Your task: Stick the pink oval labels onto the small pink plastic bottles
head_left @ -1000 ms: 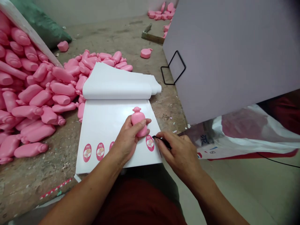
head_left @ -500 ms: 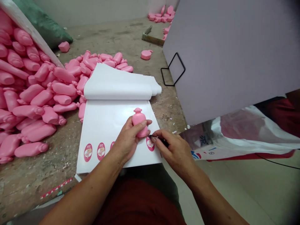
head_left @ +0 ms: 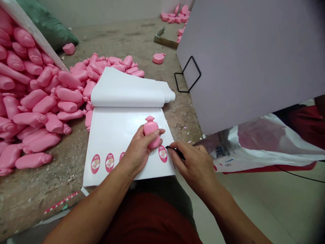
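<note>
A small pink plastic bottle (head_left: 151,128) is held upright by my left hand (head_left: 138,149), thumb across its front, above a white sticker sheet (head_left: 114,127). Just below the bottle, an oval pink sticker (head_left: 163,154) printed "BABY" lies on the sheet. My right hand (head_left: 191,159) pinches a thin black tool (head_left: 177,151), its tip beside that sticker's upper right edge; the tool's exact kind does not show. More oval stickers (head_left: 109,162) sit along the sheet's lower left, one partly covered by my left wrist.
Many pink bottles (head_left: 45,105) are heaped at the left, some behind the curled-back sheets (head_left: 127,96). A grey panel (head_left: 241,61) with a black wire bracket (head_left: 189,75) stands at the right. A green sack (head_left: 48,27) and a loose pink piece (head_left: 158,58) lie farther back.
My right hand and the black tool have shifted slightly right, away from the sticker, which now shows more fully. My left hand stays on the bottle, almost unmoved.
</note>
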A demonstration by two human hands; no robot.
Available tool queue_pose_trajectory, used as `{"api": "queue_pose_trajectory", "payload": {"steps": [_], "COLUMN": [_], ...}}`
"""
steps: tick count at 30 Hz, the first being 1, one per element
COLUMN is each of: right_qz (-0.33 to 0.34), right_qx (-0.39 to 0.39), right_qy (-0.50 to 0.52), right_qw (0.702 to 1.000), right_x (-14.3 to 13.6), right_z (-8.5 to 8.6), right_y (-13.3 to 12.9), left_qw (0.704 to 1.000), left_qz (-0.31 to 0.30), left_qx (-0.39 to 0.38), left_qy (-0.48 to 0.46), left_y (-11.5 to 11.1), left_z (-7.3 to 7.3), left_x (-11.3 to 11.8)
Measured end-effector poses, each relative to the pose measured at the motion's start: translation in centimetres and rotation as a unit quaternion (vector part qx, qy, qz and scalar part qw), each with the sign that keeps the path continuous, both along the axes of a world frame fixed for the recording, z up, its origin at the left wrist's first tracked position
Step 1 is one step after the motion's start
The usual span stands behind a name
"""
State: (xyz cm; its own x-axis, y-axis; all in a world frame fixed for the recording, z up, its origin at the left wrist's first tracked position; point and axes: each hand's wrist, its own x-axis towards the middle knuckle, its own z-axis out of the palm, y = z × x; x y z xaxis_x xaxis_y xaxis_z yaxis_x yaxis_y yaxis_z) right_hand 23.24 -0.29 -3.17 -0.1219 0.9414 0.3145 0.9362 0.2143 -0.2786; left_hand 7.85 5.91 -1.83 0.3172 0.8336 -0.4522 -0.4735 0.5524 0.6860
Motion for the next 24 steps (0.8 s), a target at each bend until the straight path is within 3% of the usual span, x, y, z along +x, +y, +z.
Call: {"api": "queue_pose_trajectory", "payload": {"steps": [7,13,15,17,19,22,24], "right_qz": [-0.01,-0.026,-0.03,-0.021,0.005,0.041,0.042], "right_qx": [-0.011,-0.05,-0.067,-0.07,-0.057,-0.03,-0.019], "right_qy": [0.007,0.052,0.077,0.093,0.098,0.092,0.085], "right_qw": [1.0,0.997,0.994,0.993,0.993,0.994,0.995], "right_x": [-0.5,0.3,0.8,1.3,1.6,1.5,1.3], "right_z": [-0.3,0.1,0.1,0.0,-0.2,-0.4,-0.6], "right_y": [0.6,-0.3,-1.1,-2.0,-2.9,-3.8,-4.2], "left_qw": [1.0,1.0,1.0,0.99,0.933,0.754,0.646], "left_qz": [-0.015,0.008,-0.004,-0.068,-0.182,-0.34,-0.391], "left_qx": [0.007,-0.003,0.024,0.106,0.237,0.429,0.503], "left_qy": [-0.003,-0.025,-0.011,0.068,0.2,0.364,0.421], "left_y": [0.1,0.3,-0.1,-0.9,-2.1,-4.1,-5.2], "left_z": [-0.2,-0.4,0.2,1.1,2.1,2.7,2.2], "left_x": [-0.1,-0.1,-0.5,-1.5,-2.8,-4.7,-5.3]}}
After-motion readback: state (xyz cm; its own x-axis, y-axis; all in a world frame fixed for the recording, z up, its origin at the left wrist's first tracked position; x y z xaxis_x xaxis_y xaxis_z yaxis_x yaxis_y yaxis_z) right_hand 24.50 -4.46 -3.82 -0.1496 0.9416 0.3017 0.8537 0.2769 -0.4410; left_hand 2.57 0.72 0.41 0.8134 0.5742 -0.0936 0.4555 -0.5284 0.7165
